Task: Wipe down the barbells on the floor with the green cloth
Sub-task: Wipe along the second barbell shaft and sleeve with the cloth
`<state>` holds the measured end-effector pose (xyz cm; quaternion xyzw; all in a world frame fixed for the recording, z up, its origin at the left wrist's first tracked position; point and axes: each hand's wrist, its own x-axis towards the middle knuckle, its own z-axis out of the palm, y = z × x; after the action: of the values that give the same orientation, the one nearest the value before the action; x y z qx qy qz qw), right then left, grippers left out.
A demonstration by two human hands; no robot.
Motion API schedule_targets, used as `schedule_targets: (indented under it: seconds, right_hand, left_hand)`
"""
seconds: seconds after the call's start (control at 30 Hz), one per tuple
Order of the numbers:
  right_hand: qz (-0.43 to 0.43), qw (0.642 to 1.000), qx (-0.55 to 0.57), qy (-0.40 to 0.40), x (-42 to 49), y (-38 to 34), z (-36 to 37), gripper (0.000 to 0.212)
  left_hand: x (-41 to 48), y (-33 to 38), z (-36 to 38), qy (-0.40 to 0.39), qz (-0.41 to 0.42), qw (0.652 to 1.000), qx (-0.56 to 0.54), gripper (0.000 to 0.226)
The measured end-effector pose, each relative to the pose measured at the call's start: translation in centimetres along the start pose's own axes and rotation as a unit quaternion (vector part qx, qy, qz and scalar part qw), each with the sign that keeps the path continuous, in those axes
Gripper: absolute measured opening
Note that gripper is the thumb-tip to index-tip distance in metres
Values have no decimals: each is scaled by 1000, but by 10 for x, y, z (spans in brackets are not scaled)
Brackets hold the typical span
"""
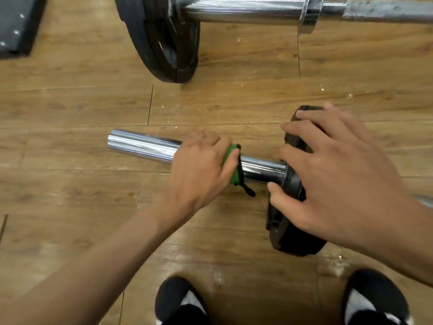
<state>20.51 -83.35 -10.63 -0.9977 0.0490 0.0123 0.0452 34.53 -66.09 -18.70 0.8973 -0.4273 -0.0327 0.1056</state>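
On the floor [70, 109] by our shoes [178, 299]: L hand [199, 170] grips cloth [230, 160] on near bar [140, 146], R hand [339, 184] lies flat on its plate [290, 221].
We curl L fingers [210, 143] over the green cloth, clamping it round the chrome sleeve approx. mid-length; bare chrome runs left to the free end & right to the plate. R fingers [304, 130] are spread & straight over the plate's rim, pinching nothing. Far bar [246, 8] w/ its plates [164, 43] lies across the top edge, well apart, a strip of floor between the 2 bars. Dark mat [16, 22] sits top-left.
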Motion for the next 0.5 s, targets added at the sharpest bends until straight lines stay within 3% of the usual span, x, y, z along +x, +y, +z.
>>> schedule_targets:
  seconds: [0.1,0.17,0.3,0.4,0.5]
  right_hand:
    - [4,1000,0,-14,2,0,2,57]
    - [-4,1000,19,-8,1,1,1,56]
    - [-2,999,53,7,-5,4,2,55]
    - [5,998,56,13,-1,4,4,54]
    - [13,998,63,22,4,6,5,54]
  left_hand:
    - [-10,58,26,2,121,992,-45,35]
    - [-9,57,26,10,137,990,-31,38]
    - [-7,-4,7,45,64,997,17,34]
    - [-10,-44,-12,18,-19,997,78,44]
    - [-12,-27,-10,44,-6,993,107,43]
